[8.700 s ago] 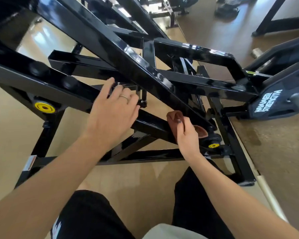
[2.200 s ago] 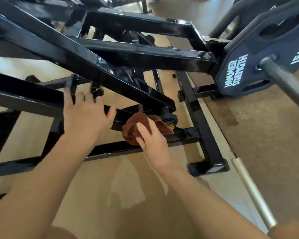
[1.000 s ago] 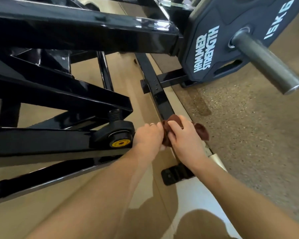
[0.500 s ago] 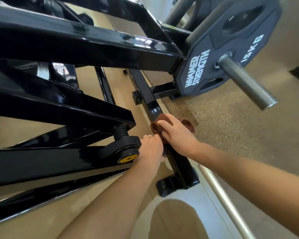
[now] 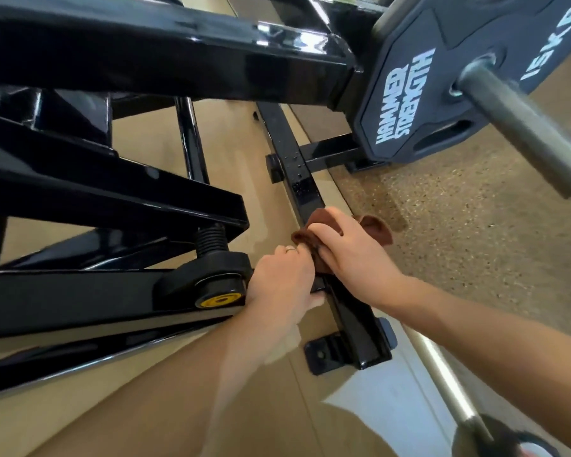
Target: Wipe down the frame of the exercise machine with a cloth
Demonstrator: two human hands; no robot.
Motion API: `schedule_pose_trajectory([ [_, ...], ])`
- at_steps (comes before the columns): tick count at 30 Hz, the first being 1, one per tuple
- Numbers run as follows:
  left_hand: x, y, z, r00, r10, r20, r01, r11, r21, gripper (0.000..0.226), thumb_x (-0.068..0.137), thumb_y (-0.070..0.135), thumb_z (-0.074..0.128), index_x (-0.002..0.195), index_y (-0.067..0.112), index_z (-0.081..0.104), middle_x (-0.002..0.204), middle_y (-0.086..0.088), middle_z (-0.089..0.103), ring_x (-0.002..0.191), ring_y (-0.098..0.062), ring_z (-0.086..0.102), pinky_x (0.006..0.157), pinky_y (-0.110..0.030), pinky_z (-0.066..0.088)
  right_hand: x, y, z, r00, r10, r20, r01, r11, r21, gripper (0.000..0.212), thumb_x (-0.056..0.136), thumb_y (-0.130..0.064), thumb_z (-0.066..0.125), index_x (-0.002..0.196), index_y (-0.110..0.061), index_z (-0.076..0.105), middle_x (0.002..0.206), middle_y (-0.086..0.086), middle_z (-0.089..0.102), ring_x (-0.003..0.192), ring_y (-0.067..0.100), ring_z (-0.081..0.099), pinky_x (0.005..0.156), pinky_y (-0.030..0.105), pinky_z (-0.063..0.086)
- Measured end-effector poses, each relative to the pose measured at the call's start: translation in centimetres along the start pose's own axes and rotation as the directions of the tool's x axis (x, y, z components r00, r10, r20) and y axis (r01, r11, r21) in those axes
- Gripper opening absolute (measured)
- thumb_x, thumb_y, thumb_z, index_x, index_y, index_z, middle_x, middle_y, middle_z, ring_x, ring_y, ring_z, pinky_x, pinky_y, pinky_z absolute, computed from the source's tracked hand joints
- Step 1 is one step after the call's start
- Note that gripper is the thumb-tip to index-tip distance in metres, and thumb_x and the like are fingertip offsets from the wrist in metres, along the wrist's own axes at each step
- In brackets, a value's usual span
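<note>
The exercise machine's glossy black frame [image 5: 152, 54] fills the left and top of the head view. One low floor rail [image 5: 297, 173] of it runs from the centre down to a foot plate [image 5: 343, 352]. My right hand [image 5: 353, 255] presses a brown cloth [image 5: 374, 225] onto this rail. My left hand [image 5: 282, 285] sits just left of it, fingers curled against the rail beside a pivot cap with a yellow centre [image 5: 220, 300]; whether it grips the rail or touches the cloth is hidden.
A black 15 kg weight plate [image 5: 442, 80] hangs on a grey steel sleeve [image 5: 521, 127] at upper right. A steel bar [image 5: 442, 387] lies on the floor at lower right. Speckled rubber flooring [image 5: 475, 245] spreads to the right, tan flooring [image 5: 231, 153] under the frame.
Both hands went from the inner crossbars to the low outer rail. Over the last half second they stayed on it, sliding slightly toward the foot plate as the view shifted closer.
</note>
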State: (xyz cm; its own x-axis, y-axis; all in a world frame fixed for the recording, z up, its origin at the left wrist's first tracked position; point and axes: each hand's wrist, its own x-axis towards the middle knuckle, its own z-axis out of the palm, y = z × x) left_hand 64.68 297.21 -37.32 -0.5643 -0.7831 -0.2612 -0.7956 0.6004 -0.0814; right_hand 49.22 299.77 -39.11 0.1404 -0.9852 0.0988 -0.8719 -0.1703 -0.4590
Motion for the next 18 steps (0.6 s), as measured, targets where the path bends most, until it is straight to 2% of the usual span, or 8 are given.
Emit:
schedule_pose_trajectory([
  [4, 0.1, 0.1, 0.4, 0.998, 0.014, -0.053, -0.013, 0.999, 0.035, 0.059, 0.088, 0.067, 0.063, 0.117, 0.017, 0.048, 0.109, -0.003, 0.061, 0.101, -0.023, 0.062, 0.069, -0.034, 0.044, 4.8, 1.8, 0.2, 0.999, -0.04, 0.014, 0.041, 0.998, -0.041, 0.031, 0.103, -0.021, 0.052, 0.131, -0.011, 0.059, 0.146, 0.018, 0.046, 0.128, 0.036, 0.048, 0.106, 0.046, 0.047],
  [9, 0.1, 0.0, 1.2, 0.993, 0.072, -0.091, -0.067, 0.996, 0.056, 0.059, 0.083, 0.069, 0.067, 0.107, 0.018, 0.052, 0.097, -0.003, 0.064, 0.091, -0.023, 0.064, 0.069, -0.036, 0.052, 12.3, 3.3, 0.8, 0.997, -0.073, -0.03, 0.071, 0.995, -0.068, 0.031, 0.105, -0.024, 0.051, 0.134, -0.015, 0.059, 0.148, 0.015, 0.046, 0.133, 0.035, 0.047, 0.108, 0.045, 0.047],
  [12, 0.1, -0.2, 1.6, 0.991, 0.105, -0.085, -0.099, 0.993, 0.066, 0.059, 0.078, 0.069, 0.072, 0.102, 0.018, 0.058, 0.089, -0.003, 0.065, 0.081, -0.023, 0.064, 0.064, -0.036, 0.053, 17.3, 4.0, 1.0, 0.996, -0.059, -0.069, 0.055, 0.997, -0.06, 0.03, 0.107, -0.03, 0.049, 0.134, -0.02, 0.057, 0.145, 0.01, 0.049, 0.13, 0.031, 0.051, 0.105, 0.042, 0.05],
  [15, -0.1, -0.3, 1.6, 0.983, 0.126, -0.131, -0.113, 0.988, 0.103, 0.057, 0.066, 0.066, 0.079, 0.09, 0.017, 0.061, 0.074, -0.003, 0.061, 0.065, -0.022, 0.061, 0.053, -0.034, 0.05, 20.7, 4.3, 0.7, 0.997, -0.023, -0.07, 0.02, 0.999, -0.036, 0.031, 0.108, -0.036, 0.043, 0.136, -0.026, 0.055, 0.134, 0.009, 0.056, 0.119, 0.03, 0.058, 0.096, 0.039, 0.053],
  [18, -0.1, -0.3, 1.8, 0.978, 0.126, -0.169, -0.11, 0.989, 0.102, 0.054, 0.072, 0.067, 0.074, 0.092, 0.019, 0.058, 0.076, 0.0, 0.062, 0.067, -0.02, 0.06, 0.054, -0.034, 0.05, 21.3, 4.0, 0.1, 0.998, 0.006, -0.067, -0.009, 0.999, -0.039, 0.032, 0.108, -0.039, 0.041, 0.135, -0.029, 0.054, 0.13, 0.009, 0.055, 0.113, 0.03, 0.058, 0.093, 0.043, 0.055],
])
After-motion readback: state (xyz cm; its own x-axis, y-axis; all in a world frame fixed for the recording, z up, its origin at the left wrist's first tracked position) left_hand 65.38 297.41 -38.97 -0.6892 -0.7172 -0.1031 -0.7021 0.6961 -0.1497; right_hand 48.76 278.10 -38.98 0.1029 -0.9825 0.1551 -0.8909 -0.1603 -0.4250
